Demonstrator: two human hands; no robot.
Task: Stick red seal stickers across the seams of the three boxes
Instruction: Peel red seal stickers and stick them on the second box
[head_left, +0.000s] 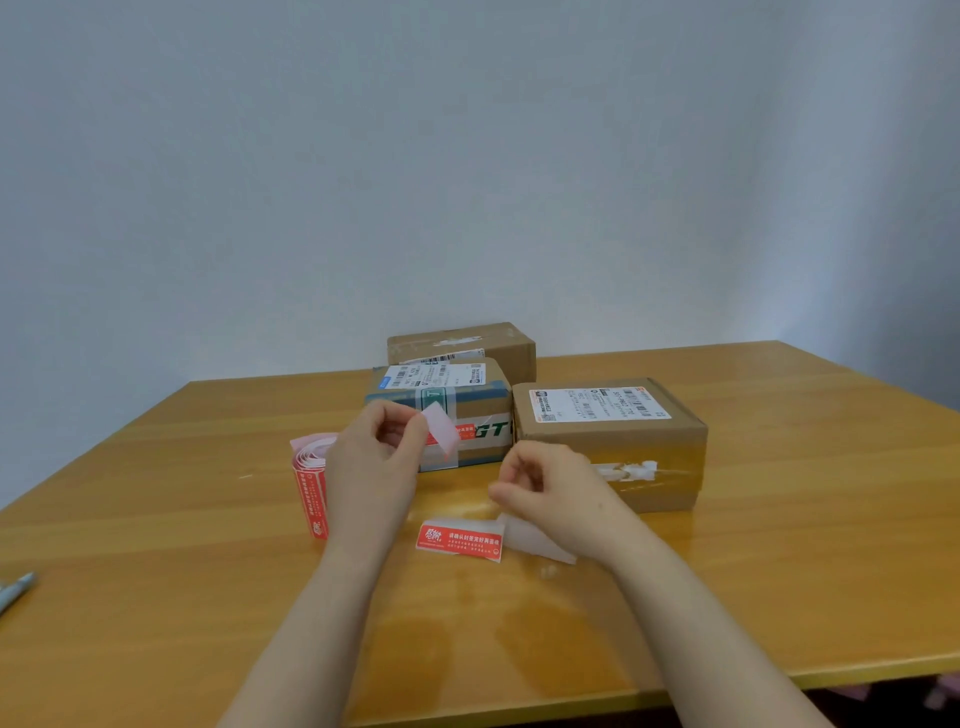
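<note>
I see the left hand (374, 460) pinching a pale pink sticker (441, 430) between thumb and fingertips, held up in front of the green-taped box (483, 410). The right hand (553, 493) is curled with its fingers drawn close. I cannot tell whether it grips the white backing paper (535, 538) beneath it. A red seal sticker (460, 541) lies flat on the table (156, 519) just left of that paper.

Three boxes (462, 343) (483, 405) (608, 415), one sticker roll (309, 488), two loose stickers (441, 431) (460, 540), one pen (15, 590), two hands (374, 467) (550, 493)

Pen (15, 590), far left of the left hand (371, 467): cut by frame edge. Sticker roll (309, 483): partly behind that hand. Right hand (550, 499) grip contents: indeterminable.
</note>
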